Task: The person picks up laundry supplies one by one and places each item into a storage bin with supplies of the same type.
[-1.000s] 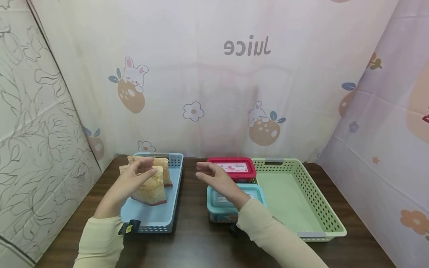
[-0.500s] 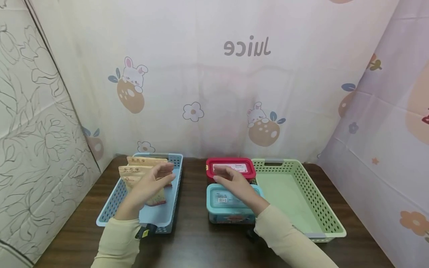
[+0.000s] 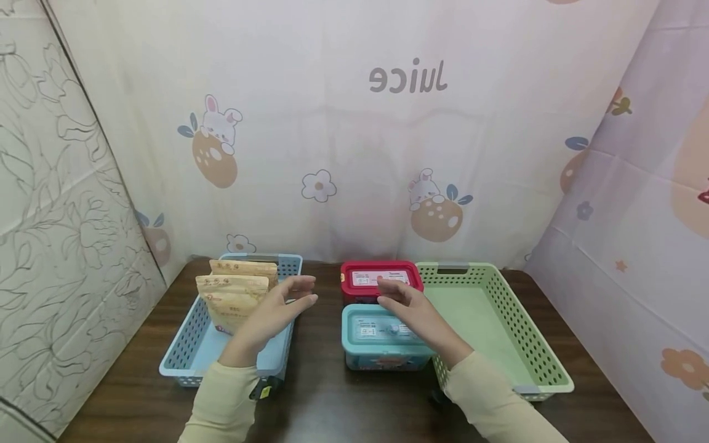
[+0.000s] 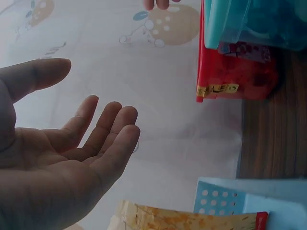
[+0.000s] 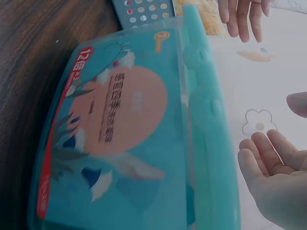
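Observation:
My left hand (image 3: 274, 320) holds nothing and hovers over the right side of the blue basket (image 3: 185, 344), thumb and fingers apart. Two tan pouches (image 3: 229, 298) stand one behind the other in that basket, the front one partly hidden by the hand. Above the right end of the teal lidded box (image 3: 376, 338), my right hand (image 3: 418, 317) is also bare, fingers loosely bent. Just behind the teal box sits a red lidded box (image 3: 382, 274). The right wrist view shows the teal box's printed side (image 5: 120, 124) close up, the hand beside its lid.
A green basket (image 3: 476, 320) lies to the right of the two boxes, its left rim close to them. Dark wood table (image 3: 318, 394) shows between the blue basket and the boxes. A printed curtain (image 3: 332, 129) hangs behind.
Both hands have moved to the right: the left from in front of the pouches to the basket's right side, the right from left of the boxes to above them. Boxes and baskets stay put.

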### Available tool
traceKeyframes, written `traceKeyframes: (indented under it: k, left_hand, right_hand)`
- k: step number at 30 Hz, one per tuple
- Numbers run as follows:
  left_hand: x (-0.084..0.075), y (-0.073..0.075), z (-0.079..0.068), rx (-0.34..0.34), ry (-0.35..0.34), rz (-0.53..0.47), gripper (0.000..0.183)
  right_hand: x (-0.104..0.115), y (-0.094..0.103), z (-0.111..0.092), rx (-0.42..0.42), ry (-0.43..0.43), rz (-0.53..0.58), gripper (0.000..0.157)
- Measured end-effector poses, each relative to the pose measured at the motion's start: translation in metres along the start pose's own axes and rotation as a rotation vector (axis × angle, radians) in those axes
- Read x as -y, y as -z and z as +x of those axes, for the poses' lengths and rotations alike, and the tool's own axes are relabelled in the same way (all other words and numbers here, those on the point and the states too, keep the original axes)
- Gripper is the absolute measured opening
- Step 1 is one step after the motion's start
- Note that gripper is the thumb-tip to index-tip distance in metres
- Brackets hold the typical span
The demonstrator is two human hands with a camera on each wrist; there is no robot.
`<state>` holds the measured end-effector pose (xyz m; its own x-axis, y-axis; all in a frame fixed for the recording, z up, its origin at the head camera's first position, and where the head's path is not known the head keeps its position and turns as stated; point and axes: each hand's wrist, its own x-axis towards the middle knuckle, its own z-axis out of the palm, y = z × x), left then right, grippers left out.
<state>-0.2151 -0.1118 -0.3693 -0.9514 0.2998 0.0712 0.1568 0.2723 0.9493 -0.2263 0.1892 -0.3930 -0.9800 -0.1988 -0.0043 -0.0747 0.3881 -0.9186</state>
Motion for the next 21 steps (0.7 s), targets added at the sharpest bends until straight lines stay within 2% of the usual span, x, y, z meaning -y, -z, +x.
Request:
traceKeyframes:
  k: [12,17,21]
  left_hand:
    - [0.003,-0.022,0.006,0.017,0.017,-0.027,0.047]
    - [0.006,-0.031,0.007,0.035,0.022,-0.071,0.045]
    - [0.009,-0.037,0.009,0.041,0.028,-0.068,0.044]
  right_hand:
    - [-0.013,0.017,-0.012,-0.005,0.056,-0.024,0.054]
    - [-0.014,0.024,-0.015,-0.013,0.047,-0.03,0.054]
    - [-0.016,0.028,-0.018,-0.018,0.032,-0.023,0.056]
